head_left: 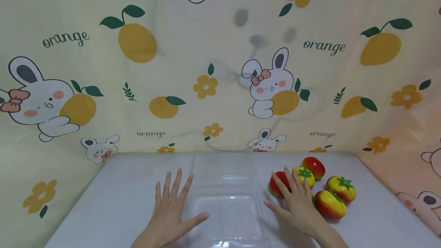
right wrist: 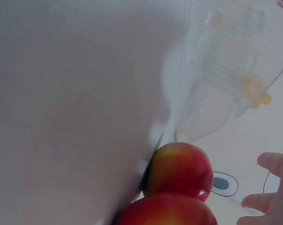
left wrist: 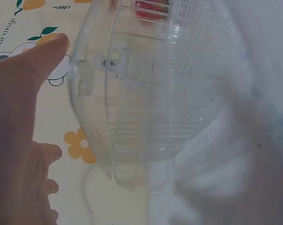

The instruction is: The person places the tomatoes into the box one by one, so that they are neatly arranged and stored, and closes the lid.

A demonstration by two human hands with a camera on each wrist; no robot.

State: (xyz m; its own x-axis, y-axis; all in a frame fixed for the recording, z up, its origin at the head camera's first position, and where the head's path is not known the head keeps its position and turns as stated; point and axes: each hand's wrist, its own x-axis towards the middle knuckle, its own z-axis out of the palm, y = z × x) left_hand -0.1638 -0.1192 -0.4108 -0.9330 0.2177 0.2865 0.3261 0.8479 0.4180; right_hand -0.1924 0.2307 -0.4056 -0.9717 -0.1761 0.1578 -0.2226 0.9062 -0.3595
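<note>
A clear plastic box [head_left: 227, 217] lies in the middle of the table, its see-through lid [head_left: 222, 165] folded back toward the wall. To its left my left hand [head_left: 172, 213] is spread with straight fingers and holds nothing. In the left wrist view the thumb [left wrist: 48, 56] stands beside the box wall [left wrist: 132, 103]. My right hand [head_left: 298, 206] has its fingers spread too, right of the box. It partly covers a red fruit [head_left: 278, 184] and a yellow fruit with a green leafy top [head_left: 304, 176]. The right wrist view shows two red fruits [right wrist: 179, 168] below its fingertips.
Right of my right hand lie another red fruit [head_left: 314, 168] and two yellow-red ones, a leafy-topped fruit [head_left: 341, 189] and a nearer fruit [head_left: 330, 204]. The white table [head_left: 120, 202] ends at a hanging cloth [head_left: 220, 106] printed with rabbits and oranges.
</note>
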